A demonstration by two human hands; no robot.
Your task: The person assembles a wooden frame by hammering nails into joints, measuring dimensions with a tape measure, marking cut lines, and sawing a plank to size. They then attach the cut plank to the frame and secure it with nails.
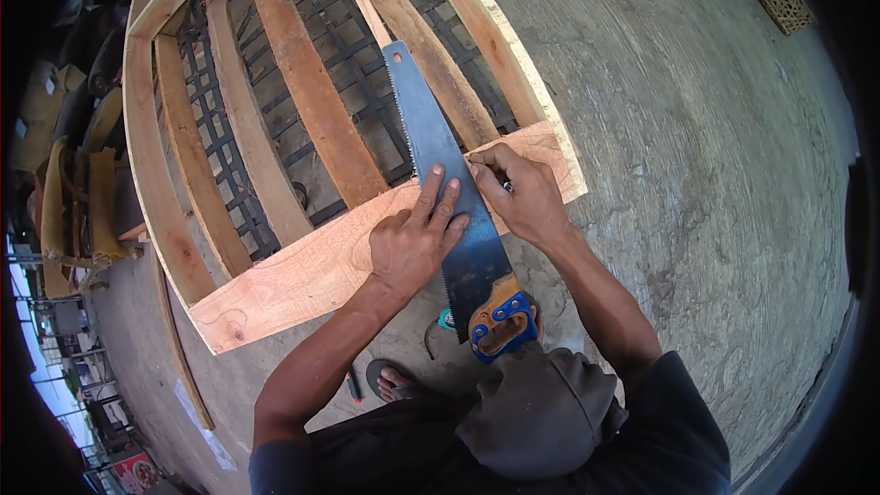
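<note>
Saw (477, 247): lying across the pale board (293, 289), under the left fingers, just left of the right fingers.
Long axis: running steeply from upper left to lower right, crossing the board's length.
Saw tip (398, 57): pointing away from the person, beyond the fingers, over the slatted frame (147, 174).
Handle (490, 302): pointing back toward the person, nearer than the fingers, overhanging the board's near edge.
Left hand (406, 247): pressing on the blade, index and middle fingers extended, slightly spread.
Right hand (527, 197): pinching a slim tool (507, 187), mostly hidden, beside the blade.
Open room: stretching rightward from the right fingers, past the board's end, over concrete floor (678, 128).
</note>
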